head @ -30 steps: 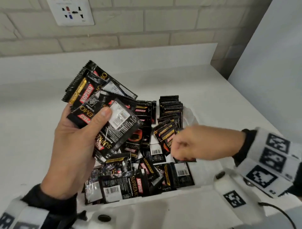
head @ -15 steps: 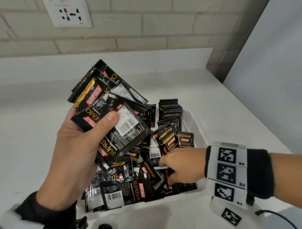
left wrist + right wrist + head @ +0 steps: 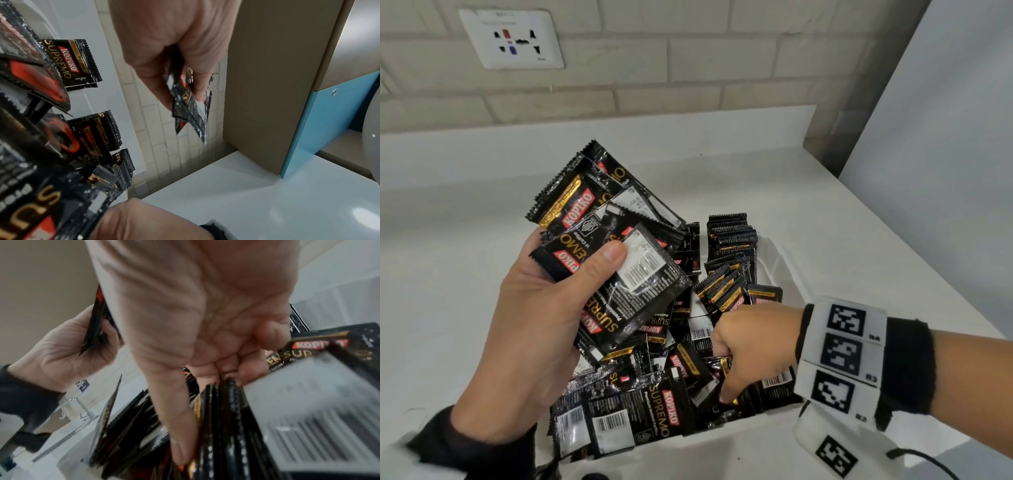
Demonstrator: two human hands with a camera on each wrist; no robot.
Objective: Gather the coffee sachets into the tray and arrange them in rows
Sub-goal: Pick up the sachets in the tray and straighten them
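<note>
My left hand (image 3: 530, 329) is up above the tray (image 3: 779, 255), holding a bunch of black coffee packs (image 3: 616, 246) fanned out, thumb pressed on top of the front one & fingers curled round the back. From the right wrist cam I see the same hand (image 3: 61, 352) w/ the packs edge-on in it. My right hand (image 3: 753, 346) is down in the tray near its right side, knuckles up, fingers curled into the loose packs (image 3: 654, 411). The right wrist cam shows those fingers (image 3: 242, 366) bent & my thumb (image 3: 176, 418) pointing straight down beside a few packs standing on edge; it looks like I'm pinching some, but it's blurry so I can't tell for sure which ones. The white tray sits on the white counter (image 3: 465, 212), close to the counter's front edge. The front half of the tray is a messy heap, packs lying flat & crossed over each other, some showing bar codes. At the tray's back right corner a row of packs (image 3: 729, 236) stands neat on edge, w/ a few more leaning just in front. On the brick wall (image 3: 688, 68) behind the counter is a white socket (image 3: 512, 39).
</note>
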